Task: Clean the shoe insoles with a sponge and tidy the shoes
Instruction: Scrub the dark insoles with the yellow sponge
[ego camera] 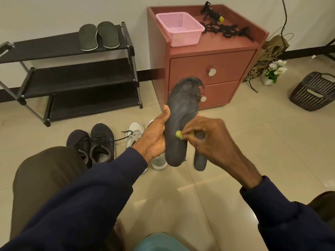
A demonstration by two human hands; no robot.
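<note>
Insole (181, 113), dark grey and worn, is held up in front of the person, toe end pointing to twelve o'clock and frayed at the tip. The left hand (154, 136) grips it from nine o'clock, thumb and fingers curled round its left edge at mid-length. The right hand (206, 140) comes in from four o'clock and pinches a small yellow-green sponge (179, 134) in bunched fingertips, pressing it on the heel half of the insole.

By my reading, the cleaning is well under way but not finished. Two insoles (98, 36) lie side by side on the top shelf of the shoe rack (72, 75) at ten o'clock, likely done and set out to dry. A second dark insole (200, 160) shows at five o'clock under the right hand. Whether it lies on the floor or hangs from the hand I cannot tell, and it probably still waits its turn.

The tidying looks untouched. A pair of dark sneakers (102, 142) and a pair of white shoes (135, 134) stand loose on the floor at eight o'clock, near the person's knee. The rack's lower shelves hold no shoes.

Pale glossy tiles (235, 142) make up the floor, and they reflect the room light. At twelve o'clock a red-brown two-drawer cabinet (212, 69) stands against the wall, with a pink basket (179, 29) and a tangle of black cords (223, 29), laces by the look, on its top. At two o'clock are a paper bag (268, 55), a small pot of white flowers (273, 71) and a dark woven basket (313, 91).
</note>
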